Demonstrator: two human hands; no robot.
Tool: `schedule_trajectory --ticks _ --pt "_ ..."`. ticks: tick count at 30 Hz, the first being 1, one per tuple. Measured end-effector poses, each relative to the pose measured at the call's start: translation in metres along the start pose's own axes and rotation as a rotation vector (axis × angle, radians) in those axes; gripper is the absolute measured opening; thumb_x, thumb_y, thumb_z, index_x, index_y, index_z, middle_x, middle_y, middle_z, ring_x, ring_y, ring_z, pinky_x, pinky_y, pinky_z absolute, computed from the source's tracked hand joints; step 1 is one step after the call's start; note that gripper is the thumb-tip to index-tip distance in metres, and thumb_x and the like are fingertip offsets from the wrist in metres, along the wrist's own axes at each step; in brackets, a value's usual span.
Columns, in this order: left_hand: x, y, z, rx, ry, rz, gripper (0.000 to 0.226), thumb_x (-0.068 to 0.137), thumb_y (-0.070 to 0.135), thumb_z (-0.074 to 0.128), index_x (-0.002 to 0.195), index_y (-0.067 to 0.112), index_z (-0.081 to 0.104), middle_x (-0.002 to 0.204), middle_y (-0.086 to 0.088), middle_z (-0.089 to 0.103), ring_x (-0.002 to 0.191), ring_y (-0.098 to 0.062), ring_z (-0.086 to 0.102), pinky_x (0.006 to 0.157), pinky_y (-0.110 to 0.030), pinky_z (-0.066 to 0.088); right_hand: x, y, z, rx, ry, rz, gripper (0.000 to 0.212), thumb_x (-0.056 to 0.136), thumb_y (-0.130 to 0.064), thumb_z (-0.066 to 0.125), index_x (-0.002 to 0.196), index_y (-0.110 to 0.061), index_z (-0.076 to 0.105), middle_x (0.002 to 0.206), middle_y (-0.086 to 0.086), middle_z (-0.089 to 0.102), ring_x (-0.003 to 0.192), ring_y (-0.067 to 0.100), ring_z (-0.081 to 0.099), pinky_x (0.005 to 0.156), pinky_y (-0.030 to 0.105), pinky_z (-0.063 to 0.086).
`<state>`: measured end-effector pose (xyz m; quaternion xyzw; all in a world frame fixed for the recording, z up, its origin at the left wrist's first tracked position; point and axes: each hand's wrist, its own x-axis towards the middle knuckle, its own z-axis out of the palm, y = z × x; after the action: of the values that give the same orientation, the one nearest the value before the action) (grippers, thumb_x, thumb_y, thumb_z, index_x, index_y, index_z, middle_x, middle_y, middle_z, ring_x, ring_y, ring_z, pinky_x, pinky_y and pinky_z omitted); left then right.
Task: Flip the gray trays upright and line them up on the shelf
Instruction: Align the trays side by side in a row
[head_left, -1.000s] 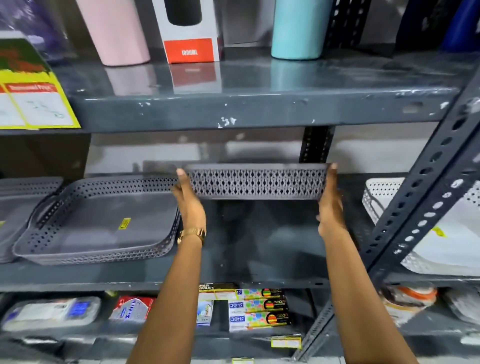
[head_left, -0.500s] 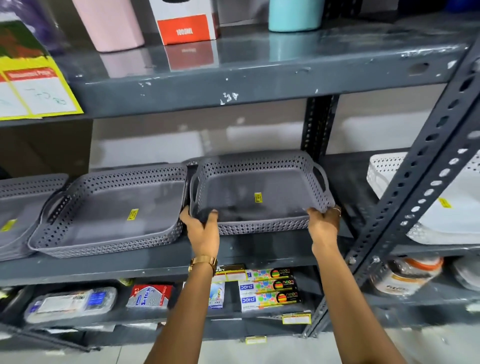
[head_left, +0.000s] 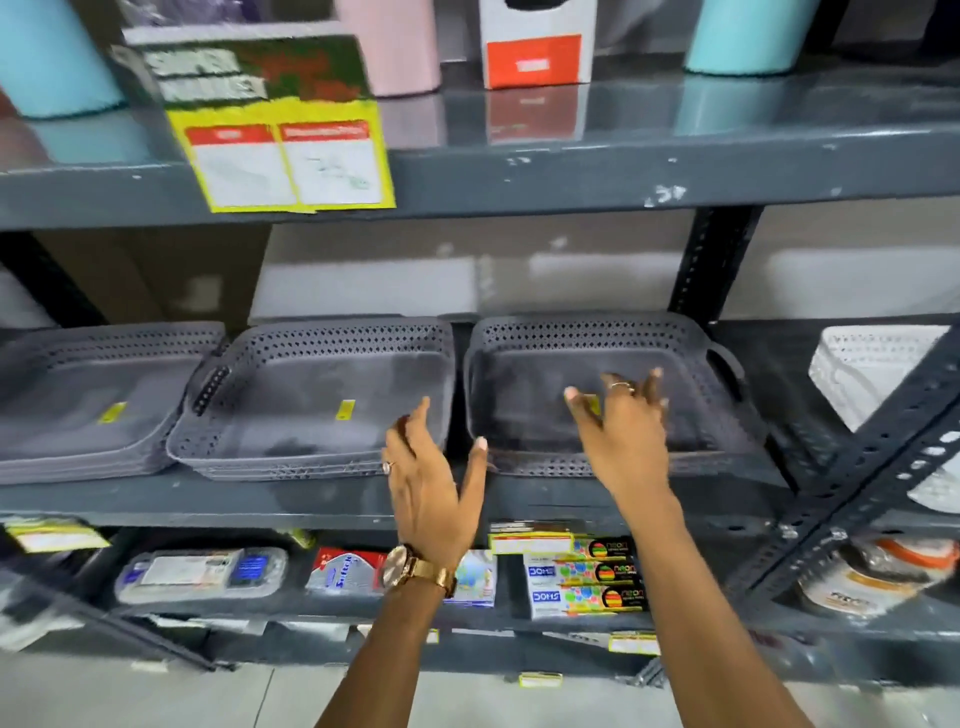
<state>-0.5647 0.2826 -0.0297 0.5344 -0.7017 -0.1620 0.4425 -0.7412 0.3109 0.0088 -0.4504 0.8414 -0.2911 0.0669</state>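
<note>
Left hand (head_left: 434, 480): fingers spread wide, nothing held, poised in front of the shelf (head_left: 311, 501) edge, level with the gap between the middle tray (head_left: 317, 405) and the right tray (head_left: 597, 395). Right hand (head_left: 621, 423): also spread wide and empty, seen over the near part of the right tray; whether the fingertips touch the tray floor cannot be told because of blur.

Risk, judged: a careless sweep of either hand could catch the right tray's front wall and push it askew or back towards the upright post (head_left: 714, 260), which would break the line. The middle tray appears to rest on further trays beneath it; a nudge from the left hand could shift that pile sideways. The front walls sit near the shelf lip, so a pull outward could tip a tray off.

Position of trays: three gray trays are noted upright, side by side on the middle shelf. The left tray (head_left: 88, 395) overlaps the middle one at its handle. A narrow gap separates middle and right trays. A white tray (head_left: 872, 364) lies well apart, beyond the diagonal brace (head_left: 883, 467).
</note>
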Motion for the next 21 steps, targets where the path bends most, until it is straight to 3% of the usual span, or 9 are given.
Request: schedule_trajectory --ticks 4,8,12,17,21 --pt "0.038 -0.059 -0.060 0.213 0.055 -0.009 0.056 0.081 0.036 0.064 0.129 0.012 0.047 0.125 -0.016 0.048 0.113 -0.034 0.045 0.095 -0.045 0.037 -0.008 -0.074 0.050 0.030 -0.182 -0.043 0.070 0.088 -0.059 0.043 0.125 0.000 0.053 0.137 0.027 0.050 0.142 0.038 0.026 0.113 0.053 0.025" --pt "0.086 -0.121 -0.127 0.372 0.002 -0.084 0.058 0.078 0.030 0.068 0.127 0.006 0.047 0.126 -0.026 0.047 0.115 -0.045 0.045 0.098 -0.051 0.037 -0.012 -0.115 0.076 -0.030 -0.242 0.115 0.074 0.081 -0.068 0.044 0.116 -0.003 0.054 0.126 0.020 0.059 0.121 0.038 0.052 0.101 0.048 0.041" --pt "0.137 -0.185 -0.181 0.503 -0.160 -0.125 0.063 0.078 0.029 0.069 0.127 -0.002 0.043 0.121 -0.031 0.049 0.115 -0.047 0.044 0.099 -0.051 0.035 -0.009 -0.126 0.094 -0.105 -0.313 0.218 0.073 0.080 -0.066 0.050 0.124 -0.008 0.055 0.131 0.018 0.058 0.122 0.037 0.053 0.097 0.042 0.042" --pt "0.175 -0.236 -0.199 0.483 -0.420 -0.245 0.087 0.082 0.036 0.065 0.146 0.001 0.019 0.141 -0.030 0.038 0.130 -0.046 0.039 0.104 -0.051 0.037 -0.007 -0.127 0.108 -0.160 -0.254 0.255 0.053 0.088 -0.045 0.048 0.124 -0.006 0.050 0.132 0.022 0.055 0.121 0.040 0.052 0.097 0.044 0.040" --pt "0.180 -0.247 -0.196 0.474 -0.510 -0.139 0.056 0.090 0.035 0.051 0.137 0.008 0.034 0.128 -0.026 0.054 0.117 -0.045 0.052 0.091 -0.050 0.047 -0.012 -0.130 0.113 -0.208 -0.220 0.195 0.045 0.092 -0.039 0.040 0.117 -0.003 0.051 0.128 0.026 0.057 0.115 0.042 0.054 0.094 0.045 0.041"
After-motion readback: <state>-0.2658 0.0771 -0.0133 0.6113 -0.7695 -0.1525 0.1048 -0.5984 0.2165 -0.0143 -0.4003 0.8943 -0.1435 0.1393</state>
